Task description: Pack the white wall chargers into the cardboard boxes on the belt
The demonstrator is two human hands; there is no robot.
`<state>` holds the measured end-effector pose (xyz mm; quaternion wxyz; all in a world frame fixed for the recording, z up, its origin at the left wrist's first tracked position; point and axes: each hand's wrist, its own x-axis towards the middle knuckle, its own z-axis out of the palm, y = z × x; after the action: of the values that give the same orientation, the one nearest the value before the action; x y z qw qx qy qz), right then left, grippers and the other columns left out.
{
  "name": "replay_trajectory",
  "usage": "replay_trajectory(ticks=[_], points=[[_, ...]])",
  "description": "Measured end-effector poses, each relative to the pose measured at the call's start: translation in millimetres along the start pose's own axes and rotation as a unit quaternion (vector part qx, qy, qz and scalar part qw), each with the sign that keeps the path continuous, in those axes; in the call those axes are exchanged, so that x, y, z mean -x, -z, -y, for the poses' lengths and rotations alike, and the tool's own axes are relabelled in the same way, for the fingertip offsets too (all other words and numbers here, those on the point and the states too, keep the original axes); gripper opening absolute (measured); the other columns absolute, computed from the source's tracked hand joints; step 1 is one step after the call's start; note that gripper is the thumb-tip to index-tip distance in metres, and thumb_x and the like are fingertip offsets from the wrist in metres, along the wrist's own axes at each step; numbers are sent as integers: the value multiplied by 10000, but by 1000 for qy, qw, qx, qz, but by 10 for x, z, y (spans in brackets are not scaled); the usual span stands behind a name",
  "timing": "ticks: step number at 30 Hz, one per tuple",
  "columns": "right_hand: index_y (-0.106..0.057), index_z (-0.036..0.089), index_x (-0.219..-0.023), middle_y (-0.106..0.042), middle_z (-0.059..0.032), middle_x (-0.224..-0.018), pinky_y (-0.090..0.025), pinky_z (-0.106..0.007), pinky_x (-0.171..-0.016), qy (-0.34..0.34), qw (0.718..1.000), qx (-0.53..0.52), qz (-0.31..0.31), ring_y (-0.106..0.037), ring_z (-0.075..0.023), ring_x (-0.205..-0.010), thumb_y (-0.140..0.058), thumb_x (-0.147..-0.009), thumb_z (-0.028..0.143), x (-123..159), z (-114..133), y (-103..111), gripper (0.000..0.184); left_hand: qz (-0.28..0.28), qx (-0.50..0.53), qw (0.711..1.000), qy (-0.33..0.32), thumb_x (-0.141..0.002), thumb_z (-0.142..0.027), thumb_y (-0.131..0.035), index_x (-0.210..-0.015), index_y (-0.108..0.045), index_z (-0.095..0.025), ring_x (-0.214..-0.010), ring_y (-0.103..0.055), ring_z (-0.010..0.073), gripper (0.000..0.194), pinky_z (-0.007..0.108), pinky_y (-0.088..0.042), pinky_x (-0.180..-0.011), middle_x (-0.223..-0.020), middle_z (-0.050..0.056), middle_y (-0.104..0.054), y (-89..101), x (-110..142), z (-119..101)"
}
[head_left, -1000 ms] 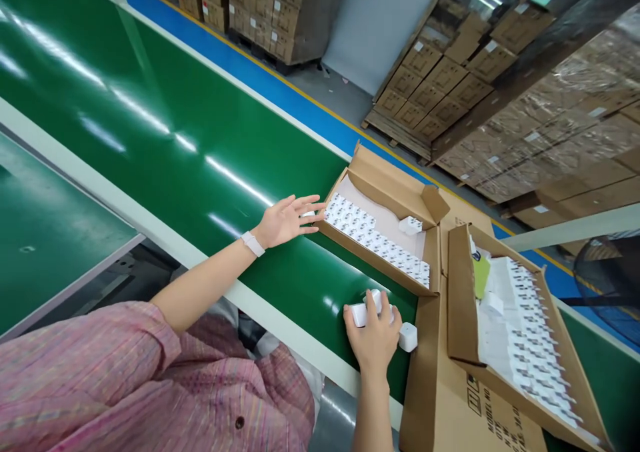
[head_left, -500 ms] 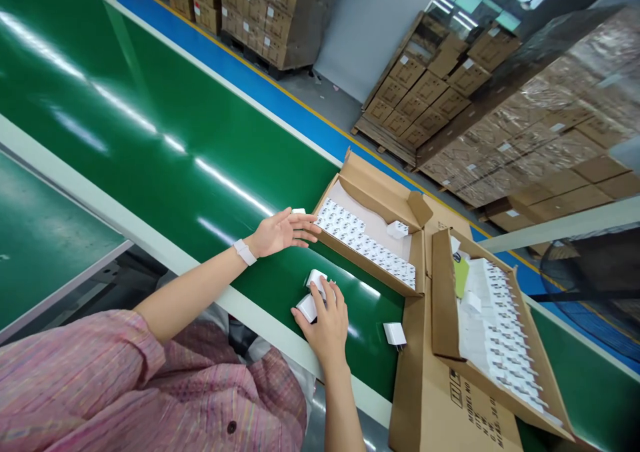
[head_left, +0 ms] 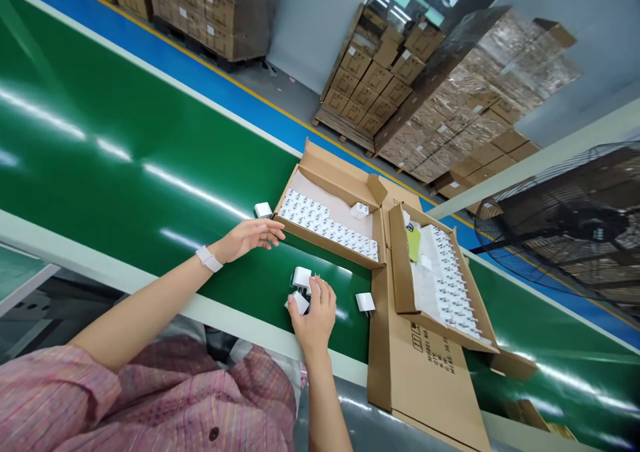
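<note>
My left hand (head_left: 250, 239) reaches over the green belt with its fingers stretched out, holding nothing, just short of the near left corner of an open cardboard box (head_left: 336, 248). A white plug charger (head_left: 263, 209) stands on the belt beyond that hand. My right hand (head_left: 318, 315) curls its fingers and thumb round a small cluster of white chargers on the belt; one charger (head_left: 301, 277) sits at its fingertips and another charger (head_left: 299, 301) by its thumb. The fingers partly hide the cluster. Farther right lies a single charger (head_left: 365, 301), prongs down.
White chargers (head_left: 305, 209) fill part of the box in rows, with one loose charger (head_left: 359, 210) on the liner. A second box (head_left: 406, 299) holds rows of chargers, prongs showing, on a flat carton (head_left: 430, 385). A fan (head_left: 590, 229) stands at right; stacked cartons line the wall.
The view has swung right, so the scene sits farther left. My right hand stays at the charger cluster, and my left hand remains stretched out near the box corner.
</note>
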<state>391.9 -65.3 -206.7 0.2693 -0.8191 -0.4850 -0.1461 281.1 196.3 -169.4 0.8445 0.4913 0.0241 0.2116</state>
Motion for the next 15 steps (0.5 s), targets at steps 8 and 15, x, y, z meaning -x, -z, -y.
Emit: replay_trajectory(ticks=[8, 15], points=[[-603, 167, -1303, -656, -203, -1250, -471, -603, -1024, -64, 993, -21, -95, -554, -360, -1259, -483, -1021, 407, -25, 79, 33, 389, -19, -90, 996, 19, -932, -436, -703, -1164, -764, -132, -902, -707, 230, 387, 321, -529, -772, -1103, 160, -770, 9, 19, -22], [-603, 188, -1251, -659, -176, -1210, -509, -545, -989, -67, 982, -52, -166, -593, -317, -1211, -485, -1001, 216, 111, 161, 135, 278, 3, -209, 976, 58, -888, -451, -756, -1165, -776, -181, -917, -710, 246, 388, 329, -547, -776, -1065, 128, -790, -5, 25, -11]])
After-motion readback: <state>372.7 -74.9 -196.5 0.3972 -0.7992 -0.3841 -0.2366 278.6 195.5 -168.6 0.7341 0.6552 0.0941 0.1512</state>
